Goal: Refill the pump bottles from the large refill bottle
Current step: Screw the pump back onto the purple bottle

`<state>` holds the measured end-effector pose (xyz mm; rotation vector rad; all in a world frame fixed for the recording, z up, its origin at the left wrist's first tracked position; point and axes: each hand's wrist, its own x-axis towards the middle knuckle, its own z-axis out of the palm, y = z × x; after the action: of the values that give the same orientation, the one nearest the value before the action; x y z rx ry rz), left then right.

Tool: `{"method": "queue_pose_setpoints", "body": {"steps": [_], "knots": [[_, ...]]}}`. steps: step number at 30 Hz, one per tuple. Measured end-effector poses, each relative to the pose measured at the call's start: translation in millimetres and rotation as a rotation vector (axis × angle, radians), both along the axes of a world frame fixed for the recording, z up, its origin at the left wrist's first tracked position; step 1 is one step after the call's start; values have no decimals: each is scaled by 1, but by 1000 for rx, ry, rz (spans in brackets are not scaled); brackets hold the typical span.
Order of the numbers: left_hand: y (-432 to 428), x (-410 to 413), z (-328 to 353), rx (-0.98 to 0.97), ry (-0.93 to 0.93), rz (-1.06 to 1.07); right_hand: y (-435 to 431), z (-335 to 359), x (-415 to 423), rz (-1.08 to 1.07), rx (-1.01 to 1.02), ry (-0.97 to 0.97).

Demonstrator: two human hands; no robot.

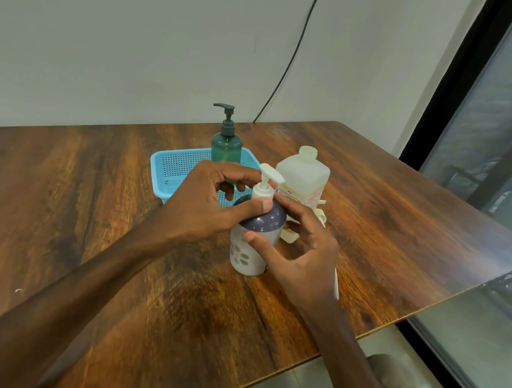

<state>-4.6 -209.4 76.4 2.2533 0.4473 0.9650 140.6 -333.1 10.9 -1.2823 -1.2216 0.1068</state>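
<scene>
A white pump bottle (246, 256) with a dark purple dome top and a white pump head stands upright on the wooden table (89, 201). My left hand (206, 201) pinches the pump's collar between thumb and fingers. My right hand (302, 255) curls round the bottle's body from the right, thumb on its front. The large translucent refill bottle (302, 176) stands uncapped just behind. A green pump bottle (226, 146) stands in the blue basket (172, 169).
A white cap or small plastic piece (289, 237) lies on the table behind my right hand. The table's right edge runs beside a dark-framed window (464, 121). A black cable (294, 55) hangs down the wall behind.
</scene>
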Motion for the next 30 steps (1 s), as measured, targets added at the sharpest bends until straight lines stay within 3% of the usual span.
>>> {"method": "queue_pose_setpoints", "body": {"steps": [8,23,30], "knots": [[-10,9,-6,-30,-50,188,-1,3,2,20,18,2],[4,5,2,-48,3,-10,2,1,0,12,8,14],[6,3,-1,-21,7,15,3,0,-2,5,-27,16]]}}
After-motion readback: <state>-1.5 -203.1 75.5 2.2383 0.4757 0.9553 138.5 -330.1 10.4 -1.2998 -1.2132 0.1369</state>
